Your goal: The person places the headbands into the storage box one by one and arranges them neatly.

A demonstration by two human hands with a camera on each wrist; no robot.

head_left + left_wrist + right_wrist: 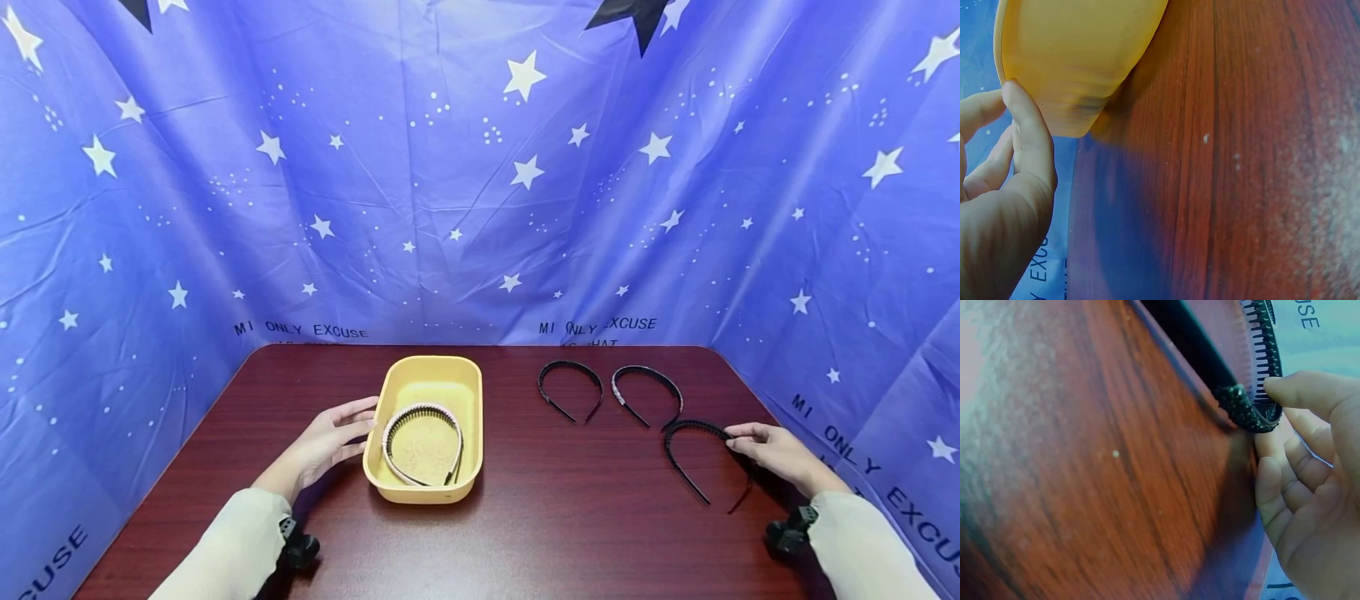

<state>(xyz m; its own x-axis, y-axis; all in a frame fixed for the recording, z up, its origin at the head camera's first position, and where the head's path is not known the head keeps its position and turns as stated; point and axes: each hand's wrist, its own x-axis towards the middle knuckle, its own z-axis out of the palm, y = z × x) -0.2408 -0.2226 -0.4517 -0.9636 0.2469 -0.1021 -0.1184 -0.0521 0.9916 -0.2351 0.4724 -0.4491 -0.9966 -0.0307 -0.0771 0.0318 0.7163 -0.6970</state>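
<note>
My left hand [330, 437] is at the left side of a yellow plastic basin [472, 433], its fingertips right at the rim. In the left wrist view, fingers meet the edge of the basin [1079, 56]. Inside the basin lies a light-coloured headband [390, 442] with dark comb teeth. At the right, my right hand [776, 454] pinches a black headband [678, 467] by its side, between thumb and fingers. Up close in the right wrist view, that black headband [1247, 415] has a sparkly dark cover and inner teeth.
Two more headbands lie farther back: a black one [543, 383] and a black one with a pale patterned side [617, 387]. The dark red wooden table [555, 517] bears everything. Blue star-printed cloth [420, 167] hangs behind and at both sides.
</note>
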